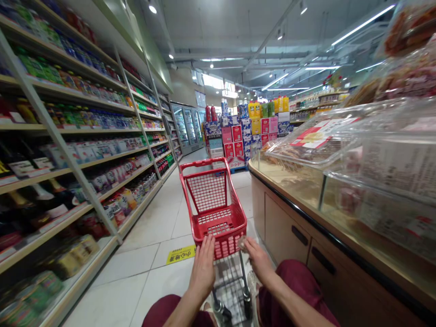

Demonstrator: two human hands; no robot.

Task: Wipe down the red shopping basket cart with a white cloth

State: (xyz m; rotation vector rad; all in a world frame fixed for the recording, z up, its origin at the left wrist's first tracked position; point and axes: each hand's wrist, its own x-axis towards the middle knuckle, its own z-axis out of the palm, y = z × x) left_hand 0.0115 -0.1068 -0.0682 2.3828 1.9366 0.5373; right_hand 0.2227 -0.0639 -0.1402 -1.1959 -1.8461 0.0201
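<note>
In front of me stands a red shopping cart (218,225) with a plastic basket and a metal lower frame. My left hand (203,263) lies against the near side of the basket, its fingers stretched out and holding nothing. At the basket's near right corner, my right hand (258,256) pinches a small crumpled, greyish-beige cloth or tissue (242,243). The fingertips are partly hidden, so I cannot tell whether the cloth presses on the basket. No goods are visible in the basket.
Drink shelves (102,131) line the left side. A wooden display counter (286,218) with packaged food trays (313,136) stands close on my right. Stacked drink boxes (235,141) are ahead, with glass-door fridges (187,125) beyond. A yellow floor sign (180,255) lies left of the cart.
</note>
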